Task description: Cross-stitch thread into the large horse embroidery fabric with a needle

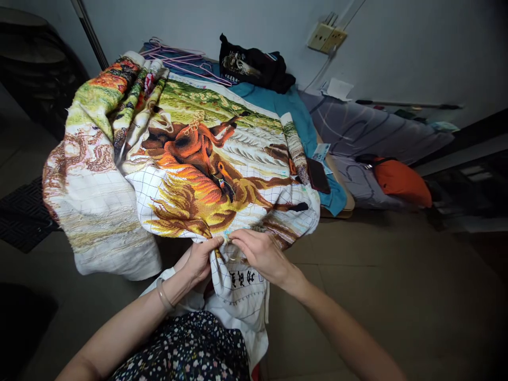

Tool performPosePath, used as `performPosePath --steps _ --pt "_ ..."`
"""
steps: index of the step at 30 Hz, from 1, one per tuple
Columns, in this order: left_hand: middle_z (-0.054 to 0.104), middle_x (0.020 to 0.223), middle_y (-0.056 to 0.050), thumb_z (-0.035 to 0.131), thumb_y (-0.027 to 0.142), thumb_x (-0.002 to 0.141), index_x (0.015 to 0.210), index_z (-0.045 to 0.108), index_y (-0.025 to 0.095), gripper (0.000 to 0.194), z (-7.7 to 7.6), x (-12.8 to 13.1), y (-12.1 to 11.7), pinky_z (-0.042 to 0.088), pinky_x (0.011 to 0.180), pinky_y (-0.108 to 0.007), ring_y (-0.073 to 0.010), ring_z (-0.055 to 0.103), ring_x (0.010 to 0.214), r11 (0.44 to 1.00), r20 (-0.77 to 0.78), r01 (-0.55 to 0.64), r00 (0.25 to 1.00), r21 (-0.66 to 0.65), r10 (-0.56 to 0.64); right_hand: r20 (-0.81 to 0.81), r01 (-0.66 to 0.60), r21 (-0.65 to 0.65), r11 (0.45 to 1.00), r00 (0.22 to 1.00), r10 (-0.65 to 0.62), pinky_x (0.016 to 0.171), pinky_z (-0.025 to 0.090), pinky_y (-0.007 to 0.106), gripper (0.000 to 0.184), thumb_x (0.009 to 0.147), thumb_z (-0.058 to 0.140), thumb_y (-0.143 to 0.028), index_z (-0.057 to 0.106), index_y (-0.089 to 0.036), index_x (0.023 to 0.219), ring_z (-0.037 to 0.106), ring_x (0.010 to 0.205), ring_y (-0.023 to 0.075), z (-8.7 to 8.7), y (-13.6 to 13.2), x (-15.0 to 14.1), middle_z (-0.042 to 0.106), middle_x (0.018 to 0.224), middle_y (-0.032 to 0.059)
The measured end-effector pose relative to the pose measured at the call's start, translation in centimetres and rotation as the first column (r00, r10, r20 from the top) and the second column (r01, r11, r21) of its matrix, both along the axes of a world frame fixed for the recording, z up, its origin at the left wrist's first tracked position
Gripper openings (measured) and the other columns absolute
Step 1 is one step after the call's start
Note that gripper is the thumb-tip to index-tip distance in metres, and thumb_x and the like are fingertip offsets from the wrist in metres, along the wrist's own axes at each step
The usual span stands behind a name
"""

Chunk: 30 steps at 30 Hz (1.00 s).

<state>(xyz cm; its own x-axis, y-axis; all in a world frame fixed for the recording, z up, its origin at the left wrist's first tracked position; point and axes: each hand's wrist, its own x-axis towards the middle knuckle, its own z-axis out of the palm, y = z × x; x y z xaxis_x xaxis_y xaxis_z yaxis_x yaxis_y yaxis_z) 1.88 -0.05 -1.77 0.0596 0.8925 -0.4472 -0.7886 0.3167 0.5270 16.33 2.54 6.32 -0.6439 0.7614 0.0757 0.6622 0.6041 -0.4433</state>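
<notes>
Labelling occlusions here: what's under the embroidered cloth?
Past the right edge of the embroidered cloth, teal cloth shows beneath, over a beige-edged surface. Whatever lies under its middle and bunched left part is covered; can't tell.

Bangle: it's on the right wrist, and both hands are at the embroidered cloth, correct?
The side is wrong: the head view shows the bangle around the wrist of the left hand. That hand and the right hand are indeed at the embroidered cloth.

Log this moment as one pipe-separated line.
left grip: holding embroidered cloth | right grip: pinched at same cloth, contents unclear | beyond cloth: dark phone, black bundle
</notes>
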Motion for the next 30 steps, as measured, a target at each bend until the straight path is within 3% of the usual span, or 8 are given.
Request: performPosePath --steps 4,12,18,21,25,30 --pt "0.072 0.079 -0.005 0.079 0.016 0.055 0.084 0.067 0.014 0.032 0.0 0.1 0.0 0.049 0.086 -0.035 -0.0225 0.066 0.087 1.0 0.022 -0.018 1.0 0.007 0.018 0.038 0.0 0.022 1.0 0.999 -0.001 0.072 0.045 0.023 0.021 0.09 0.05 -0.013 0.066 -0.016 0.101 0.064 0.081 0.0146 -0.9 0.9 0.3 0.07 0.089 0.0054" --pt "0.07 0.07 -0.005 0.08 0.019 0.055 0.078 0.068 0.011 0.027 -0.1 0.0 0.0 0.051 0.079 -0.036 -0.0186 0.065 0.066 0.999 0.015 0.015 1.0 -0.048 -0.014 0.153 -0.016 0.033 0.999 0.988 0.01 0.068 0.042 0.022 0.019 0.09 0.052 -0.016 0.069 -0.017 0.097 0.064 0.076 0.0132 -1.0 1.0 0.3 0.071 0.084 0.0039" --pt "0.07 0.07 -0.004 0.08 0.018 0.054 0.079 0.067 0.013 0.029 -0.1 0.0 0.0 0.051 0.078 -0.034 -0.0202 0.066 0.073 0.999 0.015 0.011 1.0 -0.043 -0.01 0.364 -0.037 0.06 0.998 0.931 0.013 0.063 0.035 0.024 0.015 0.089 0.053 -0.016 0.067 -0.018 0.096 0.061 0.074 0.0148 0.3 0.5 -0.8 0.068 0.082 0.0034" --pt "0.069 0.068 -0.003 0.081 0.018 0.052 0.078 0.067 0.013 0.03 -0.1 0.1 0.0 0.05 0.079 -0.034 -0.0205 0.066 0.076 0.999 0.011 -0.002 1.0 -0.046 0.002 0.504 -0.105 0.127 0.986 0.863 0.027 0.061 0.032 0.026 0.012 0.087 0.054 -0.013 0.064 -0.016 0.092 0.06 0.079 0.0181 1.6 0.2 -1.7 0.066 0.086 0.0071" --pt "0.071 0.076 -0.004 0.08 0.017 0.053 0.084 0.066 0.013 0.035 -0.4 0.1 0.0 0.049 0.086 -0.035 -0.0211 0.066 0.084 1.0 0.016 -0.016 1.0 0.014 0.016 0.568 -0.249 0.162 0.955 0.815 0.116 0.06 0.029 0.027 0.012 0.088 0.052 -0.011 0.063 -0.015 0.09 0.056 0.076 0.0176 2.2 1.4 -1.8 0.063 0.084 0.0081" --pt "0.071 0.08 -0.005 0.079 0.018 0.055 0.094 0.065 0.013 0.041 -0.5 0.1 0.0 0.046 0.092 -0.038 -0.0236 0.065 0.093 0.999 0.003 -0.011 1.0 0.037 0.011 0.472 -0.326 0.178 0.928 0.856 0.21 0.058 0.025 0.027 0.014 0.091 0.051 -0.014 0.064 -0.017 0.088 0.048 0.068 0.0131 1.1 4.0 -0.9 0.06 0.081 0.0041"
